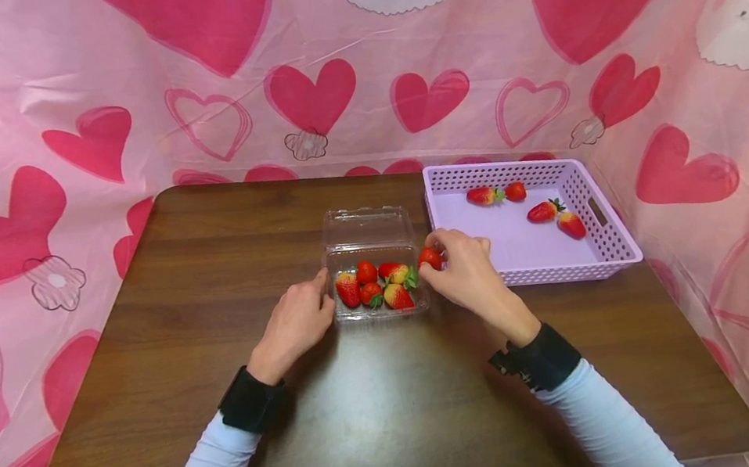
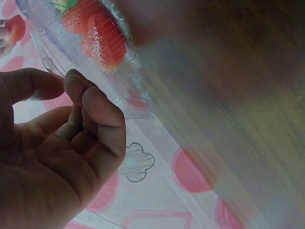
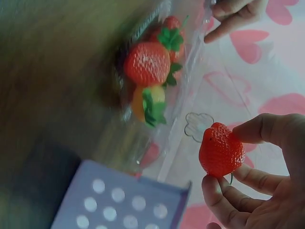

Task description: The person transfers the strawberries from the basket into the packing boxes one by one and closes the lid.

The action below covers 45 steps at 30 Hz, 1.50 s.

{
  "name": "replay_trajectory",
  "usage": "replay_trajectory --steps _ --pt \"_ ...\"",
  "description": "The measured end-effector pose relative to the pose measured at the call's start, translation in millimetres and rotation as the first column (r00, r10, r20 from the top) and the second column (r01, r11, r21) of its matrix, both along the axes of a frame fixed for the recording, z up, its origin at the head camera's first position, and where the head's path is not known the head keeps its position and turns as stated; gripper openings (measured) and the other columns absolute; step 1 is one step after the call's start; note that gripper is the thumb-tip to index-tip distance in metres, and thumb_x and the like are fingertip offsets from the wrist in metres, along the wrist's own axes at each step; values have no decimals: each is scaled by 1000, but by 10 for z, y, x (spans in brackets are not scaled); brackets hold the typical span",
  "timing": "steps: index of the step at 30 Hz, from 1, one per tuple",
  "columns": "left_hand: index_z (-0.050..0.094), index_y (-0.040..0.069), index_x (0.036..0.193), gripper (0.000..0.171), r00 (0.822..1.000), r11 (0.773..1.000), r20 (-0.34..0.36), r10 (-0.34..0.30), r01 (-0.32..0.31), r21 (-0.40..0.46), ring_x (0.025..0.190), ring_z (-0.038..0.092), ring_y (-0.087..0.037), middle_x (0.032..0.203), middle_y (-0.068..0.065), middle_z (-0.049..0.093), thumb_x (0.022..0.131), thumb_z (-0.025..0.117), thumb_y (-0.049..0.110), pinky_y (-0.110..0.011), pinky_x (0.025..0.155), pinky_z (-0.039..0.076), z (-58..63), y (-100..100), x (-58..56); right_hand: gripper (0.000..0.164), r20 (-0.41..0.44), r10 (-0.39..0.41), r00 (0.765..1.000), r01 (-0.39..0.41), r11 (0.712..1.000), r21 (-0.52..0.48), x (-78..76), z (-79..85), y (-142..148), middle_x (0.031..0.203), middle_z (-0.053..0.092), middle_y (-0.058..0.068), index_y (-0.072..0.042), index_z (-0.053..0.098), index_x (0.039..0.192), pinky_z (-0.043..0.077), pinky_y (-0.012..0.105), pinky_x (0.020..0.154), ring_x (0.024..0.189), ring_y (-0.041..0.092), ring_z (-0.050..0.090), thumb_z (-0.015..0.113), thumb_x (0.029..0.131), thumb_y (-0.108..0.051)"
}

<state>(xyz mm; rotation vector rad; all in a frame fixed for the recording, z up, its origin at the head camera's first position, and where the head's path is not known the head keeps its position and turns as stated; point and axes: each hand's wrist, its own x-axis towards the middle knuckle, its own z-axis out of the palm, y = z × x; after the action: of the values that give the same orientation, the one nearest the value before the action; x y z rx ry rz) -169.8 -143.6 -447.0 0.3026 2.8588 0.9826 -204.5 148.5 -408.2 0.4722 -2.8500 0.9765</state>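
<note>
A clear plastic clamshell box (image 1: 367, 230) stands on the table with its lid swung up at the back. Several strawberries (image 1: 348, 290) lie inside it, some with green leaves. At the box's left edge is my left hand (image 1: 296, 315); in the left wrist view its thumb (image 2: 40, 86) and forefinger pinch the rim. My right hand (image 1: 467, 268) holds one red strawberry (image 3: 221, 150) between thumb and fingertips. That strawberry is in the air, just right of the box and near the left wall of the lilac basket (image 1: 511, 247).
Several more strawberries (image 1: 542, 211) are scattered in the basket, which has perforated walls and sits at the back right of the brown wooden table (image 1: 239, 228). A pink cloth with hearts (image 1: 431, 100) hangs behind and beside the table.
</note>
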Motion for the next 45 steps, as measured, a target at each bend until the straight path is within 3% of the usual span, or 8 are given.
replay_trajectory --steps 10,15,26,31,35,45 --pt "49 -8 152 56 1000 1000 -11 -1 1 -4 55 45 -22 69 -7 53 101 62 10 -33 50 42 0 -2 -14 28 25 68 997 -69 997 23 72 -126 -200 90 68 5 -5 70 111 34 52 90 82 24 59 79 88 -19" --pt "48 -7 153 57 1000 1000 5 1 -1 9 54 46 -22 69 -7 53 101 63 10 -32 50 42 3 -3 -7 29 41 99 994 -101 994 43 91 -166 -279 96 71 5 -7 71 112 38 50 90 86 23 60 80 88 -20" --pt "49 -8 152 55 1000 1000 -24 2 -3 -10 55 43 -21 69 -6 53 101 61 9 -33 50 41 -19 6 -11 26 -1 172 985 -171 980 101 88 -254 -412 87 65 2 -7 73 109 40 46 82 76 18 56 78 87 -21" --pt "49 -8 152 55 1000 1000 -17 3 -3 -2 55 44 -21 69 -6 54 101 61 9 -33 50 42 -14 1 -7 24 -25 216 976 -212 971 111 78 -286 -448 86 64 3 -7 74 108 45 39 72 72 19 54 78 86 -18" --pt "49 -8 152 55 1000 1000 -14 2 -2 1 55 44 -21 69 -6 53 101 61 9 -33 50 42 -8 -3 -7 23 8 237 971 -237 966 99 64 -283 -472 86 62 3 -6 75 108 47 33 62 70 20 54 78 87 -16" --pt "50 -8 152 55 1000 1000 -24 -2 2 2 54 44 -20 69 -6 54 101 62 8 -32 50 42 -15 -6 -10 24 118 258 959 -272 953 130 46 -258 -507 77 62 -3 -8 77 112 47 34 63 68 18 56 78 91 -19"
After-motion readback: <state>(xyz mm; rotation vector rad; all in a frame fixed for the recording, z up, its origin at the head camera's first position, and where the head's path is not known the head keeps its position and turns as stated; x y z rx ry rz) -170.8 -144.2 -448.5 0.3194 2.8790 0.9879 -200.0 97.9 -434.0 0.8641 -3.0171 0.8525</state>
